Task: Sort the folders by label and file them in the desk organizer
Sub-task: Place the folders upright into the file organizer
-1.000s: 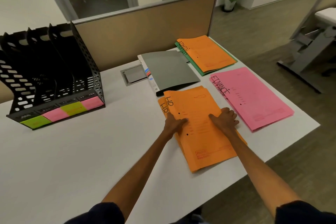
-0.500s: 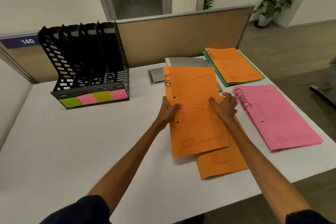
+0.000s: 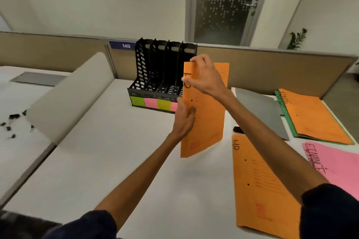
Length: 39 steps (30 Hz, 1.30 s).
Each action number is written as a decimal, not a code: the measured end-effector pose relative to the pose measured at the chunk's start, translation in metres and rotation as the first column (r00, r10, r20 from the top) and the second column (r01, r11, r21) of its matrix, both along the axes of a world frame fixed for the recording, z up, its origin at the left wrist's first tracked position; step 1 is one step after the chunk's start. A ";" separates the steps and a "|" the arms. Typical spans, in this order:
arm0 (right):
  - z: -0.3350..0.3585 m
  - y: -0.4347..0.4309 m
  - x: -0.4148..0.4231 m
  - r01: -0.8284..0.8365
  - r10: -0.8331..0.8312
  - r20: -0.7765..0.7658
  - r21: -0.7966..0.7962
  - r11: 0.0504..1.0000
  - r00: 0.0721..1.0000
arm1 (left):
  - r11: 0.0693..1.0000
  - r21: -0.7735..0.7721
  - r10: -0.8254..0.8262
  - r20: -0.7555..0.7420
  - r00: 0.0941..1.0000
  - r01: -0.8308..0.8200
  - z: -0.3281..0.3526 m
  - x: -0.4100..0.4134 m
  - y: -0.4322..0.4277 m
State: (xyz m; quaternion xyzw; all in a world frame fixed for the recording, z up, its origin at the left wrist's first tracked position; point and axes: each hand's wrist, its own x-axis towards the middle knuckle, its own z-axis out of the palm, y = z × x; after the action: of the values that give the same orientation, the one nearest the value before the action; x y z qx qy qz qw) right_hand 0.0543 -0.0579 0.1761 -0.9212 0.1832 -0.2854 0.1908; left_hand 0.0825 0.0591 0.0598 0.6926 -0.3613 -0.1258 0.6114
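I hold an orange HR folder (image 3: 206, 122) upright above the white desk, just in front of the right end of the black desk organizer (image 3: 155, 75). My left hand (image 3: 184, 116) grips its left edge near the middle. My right hand (image 3: 204, 77) pinches its top left corner over the label. The organizer has several slots and green and pink labels along its base; the folder hides its rightmost slot front. A second orange HR folder (image 3: 260, 190) lies flat at the right.
A grey folder (image 3: 262, 110) lies behind the flat HR folder. An orange ADMIN folder (image 3: 312, 118) sits on a green one at far right, with pink FINANCE folders (image 3: 334, 163) in front. A beige partition (image 3: 272, 68) runs behind; binder clips (image 3: 11, 122) lie on the left desk.
The top HR folder was lifted off the pile, raised upright and carried left toward the organizer. My right hand shifted from its right edge to its top left corner. The view swung left.
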 end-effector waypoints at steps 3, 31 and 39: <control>0.022 0.028 0.029 -0.073 0.071 -0.035 -0.058 0.996 0.997 | 0.996 -0.039 0.087 0.044 0.995 -0.085 0.004 0.019 0.022; 0.126 0.152 0.240 -0.107 0.122 0.059 -0.216 0.971 0.991 | 0.922 -0.272 0.357 0.331 0.874 -0.274 0.034 0.268 0.096; 0.138 0.123 0.282 -0.077 0.085 0.036 -0.189 0.979 0.996 | 0.967 -0.106 0.249 0.217 0.944 -0.231 0.003 0.324 0.080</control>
State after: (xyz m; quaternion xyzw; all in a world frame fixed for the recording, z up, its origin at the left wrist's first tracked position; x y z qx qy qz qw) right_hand 0.3366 0.0653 0.3140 -0.9353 0.1134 -0.3135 0.1186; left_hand 0.4063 0.1392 0.0625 0.7166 -0.3469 0.0444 0.6035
